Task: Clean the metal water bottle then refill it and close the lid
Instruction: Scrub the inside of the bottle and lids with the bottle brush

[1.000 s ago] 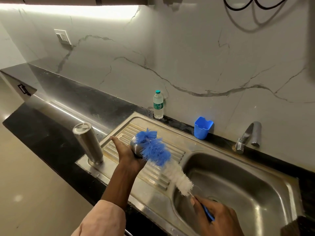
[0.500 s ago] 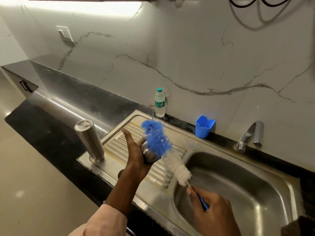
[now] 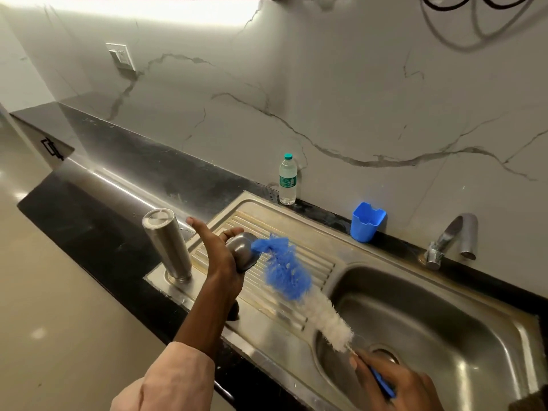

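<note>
While our left hand [image 3: 221, 256] holds the rounded metal lid [image 3: 241, 252] above the ribbed draining board, fingers curled round it and thumb sticking out, our right hand [image 3: 394, 381] grips the blue handle of a bottle brush [image 3: 292, 280] low over the sink basin [image 3: 444, 336], its blue bristle tip touching the lid. The metal water bottle [image 3: 167, 244] itself stands apart, upside down by the look of it, on the left corner of the sink's steel surround, just beside our left wrist. We judge a few risks from here: the lid looks smooth and is held from one side only, so a firm push of the brush could knock it out of our grasp and onto the steel; our left forearm, passing close to the bottle, could tip it off the edge toward the floor; flicking bristles may spatter the counter. Counting what is here: one metal bottle, one lid, one brush, one clear plastic water bottle [image 3: 287, 180] with a green cap by the wall, one blue plastic cup [image 3: 367, 222], one tap [image 3: 453, 238], one wall switch [image 3: 121, 56], two hands.
</note>
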